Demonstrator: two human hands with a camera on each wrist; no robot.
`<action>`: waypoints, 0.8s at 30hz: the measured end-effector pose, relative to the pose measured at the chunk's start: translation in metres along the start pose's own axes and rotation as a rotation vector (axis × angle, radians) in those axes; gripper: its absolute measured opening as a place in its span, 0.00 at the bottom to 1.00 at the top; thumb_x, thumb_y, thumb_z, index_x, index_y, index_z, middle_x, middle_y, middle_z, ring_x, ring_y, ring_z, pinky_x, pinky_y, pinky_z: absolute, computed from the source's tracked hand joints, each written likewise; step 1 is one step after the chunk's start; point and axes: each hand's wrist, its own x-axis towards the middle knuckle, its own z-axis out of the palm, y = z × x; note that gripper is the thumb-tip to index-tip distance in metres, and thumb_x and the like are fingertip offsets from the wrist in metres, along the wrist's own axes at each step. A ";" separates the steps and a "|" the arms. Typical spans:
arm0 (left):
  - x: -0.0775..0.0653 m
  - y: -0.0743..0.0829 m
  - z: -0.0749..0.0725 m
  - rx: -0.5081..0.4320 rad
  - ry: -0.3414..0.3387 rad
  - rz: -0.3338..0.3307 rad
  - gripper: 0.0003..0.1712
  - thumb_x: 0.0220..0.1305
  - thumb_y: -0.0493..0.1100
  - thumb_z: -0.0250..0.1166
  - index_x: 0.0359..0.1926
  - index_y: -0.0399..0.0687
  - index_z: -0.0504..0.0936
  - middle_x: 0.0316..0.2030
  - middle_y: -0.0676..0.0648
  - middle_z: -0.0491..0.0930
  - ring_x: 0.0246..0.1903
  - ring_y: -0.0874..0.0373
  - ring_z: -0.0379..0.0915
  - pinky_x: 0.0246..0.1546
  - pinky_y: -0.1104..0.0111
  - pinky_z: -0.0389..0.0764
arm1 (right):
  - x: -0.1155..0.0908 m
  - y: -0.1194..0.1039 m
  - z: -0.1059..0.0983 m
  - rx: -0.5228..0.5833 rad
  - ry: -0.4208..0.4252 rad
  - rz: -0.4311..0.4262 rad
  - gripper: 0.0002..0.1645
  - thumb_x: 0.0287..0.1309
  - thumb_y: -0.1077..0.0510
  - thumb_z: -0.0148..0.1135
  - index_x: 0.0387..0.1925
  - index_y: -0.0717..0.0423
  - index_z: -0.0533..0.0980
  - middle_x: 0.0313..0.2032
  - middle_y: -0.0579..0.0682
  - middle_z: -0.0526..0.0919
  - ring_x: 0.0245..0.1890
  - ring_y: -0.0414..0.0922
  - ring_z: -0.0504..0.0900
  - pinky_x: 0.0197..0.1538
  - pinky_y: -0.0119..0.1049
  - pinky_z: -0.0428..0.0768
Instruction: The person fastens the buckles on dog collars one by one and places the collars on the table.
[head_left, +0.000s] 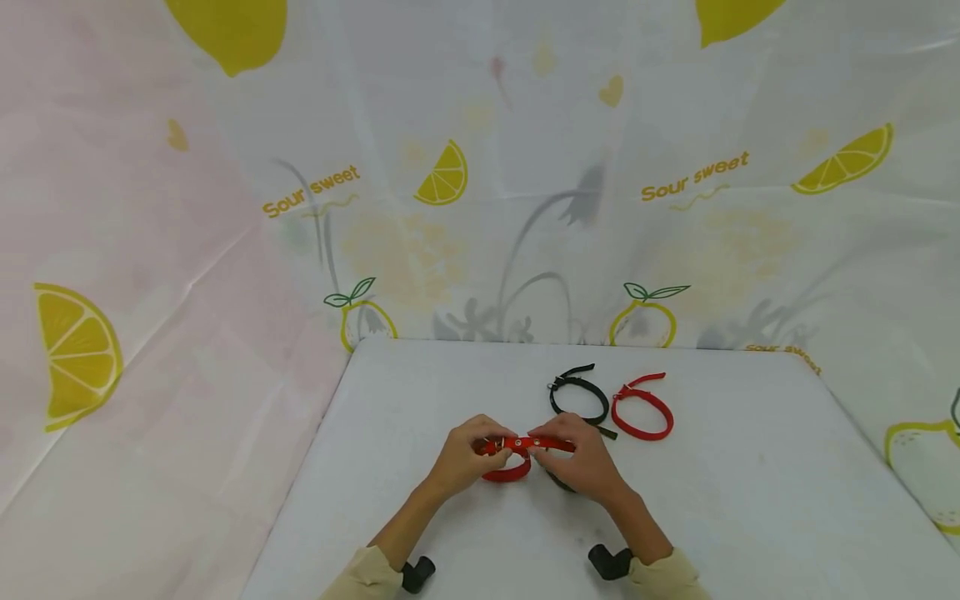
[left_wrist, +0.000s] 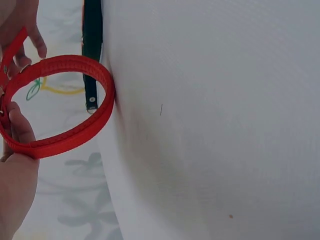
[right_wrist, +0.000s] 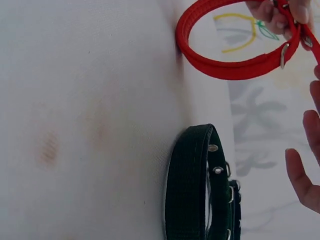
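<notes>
A red collar (head_left: 507,474) with a metal buckle and eyelets is held over the white table, its loop hanging below the strap. My left hand (head_left: 467,457) grips it at the buckle. Thumb and forefinger of my right hand (head_left: 583,462) pinch the strap's free end, while its other fingers (right_wrist: 298,177) spread away from the strap in the right wrist view. Just under the right hand a dark green collar (right_wrist: 187,187) lies on the table, partly hidden in the head view. In the left wrist view, the held collar's loop (left_wrist: 70,145) shows whole.
Farther back on the white table (head_left: 757,475) lie a dark buckled collar (head_left: 600,398) and, to its right, another red collar (head_left: 642,433). A lemon-printed cloth (head_left: 517,250) hangs behind the table's far edge. Black wrist devices (head_left: 611,563) sit at both cuffs.
</notes>
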 end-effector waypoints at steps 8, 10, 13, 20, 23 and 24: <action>0.001 0.003 0.002 0.004 0.010 -0.005 0.11 0.59 0.42 0.71 0.44 0.56 0.86 0.38 0.56 0.80 0.36 0.60 0.76 0.34 0.69 0.81 | 0.002 0.000 0.009 -0.039 0.037 -0.151 0.15 0.51 0.54 0.75 0.42 0.51 0.86 0.35 0.38 0.82 0.38 0.38 0.75 0.34 0.41 0.81; 0.001 0.004 0.002 0.009 0.016 -0.037 0.10 0.60 0.42 0.71 0.44 0.56 0.85 0.39 0.56 0.80 0.37 0.60 0.76 0.36 0.69 0.81 | 0.002 0.000 0.011 -0.028 0.054 -0.113 0.18 0.51 0.53 0.75 0.45 0.50 0.84 0.37 0.39 0.82 0.40 0.38 0.76 0.36 0.43 0.82; 0.002 0.005 0.002 0.026 0.033 -0.089 0.10 0.60 0.40 0.70 0.43 0.55 0.85 0.39 0.56 0.80 0.38 0.60 0.75 0.37 0.70 0.81 | 0.001 -0.001 0.014 0.040 0.093 0.034 0.27 0.50 0.50 0.75 0.53 0.49 0.80 0.41 0.40 0.83 0.43 0.40 0.78 0.42 0.46 0.83; 0.002 0.030 -0.002 -0.073 0.093 -0.197 0.09 0.64 0.37 0.66 0.45 0.43 0.83 0.39 0.47 0.79 0.37 0.55 0.74 0.39 0.70 0.80 | 0.000 -0.013 0.025 0.323 0.190 0.374 0.32 0.52 0.53 0.74 0.55 0.56 0.69 0.43 0.52 0.84 0.43 0.50 0.81 0.43 0.34 0.81; 0.003 0.038 -0.004 -0.150 0.083 -0.243 0.10 0.66 0.38 0.64 0.48 0.41 0.81 0.39 0.46 0.79 0.38 0.47 0.76 0.40 0.68 0.82 | -0.003 -0.026 0.026 0.348 0.177 0.332 0.27 0.54 0.59 0.72 0.53 0.63 0.72 0.43 0.56 0.83 0.43 0.53 0.80 0.41 0.34 0.81; 0.003 0.037 -0.004 -0.173 0.080 -0.261 0.10 0.67 0.38 0.63 0.48 0.41 0.81 0.39 0.46 0.79 0.39 0.43 0.76 0.39 0.67 0.82 | -0.004 -0.031 0.027 0.334 0.173 0.307 0.25 0.55 0.61 0.72 0.52 0.63 0.73 0.44 0.56 0.83 0.43 0.53 0.81 0.41 0.34 0.81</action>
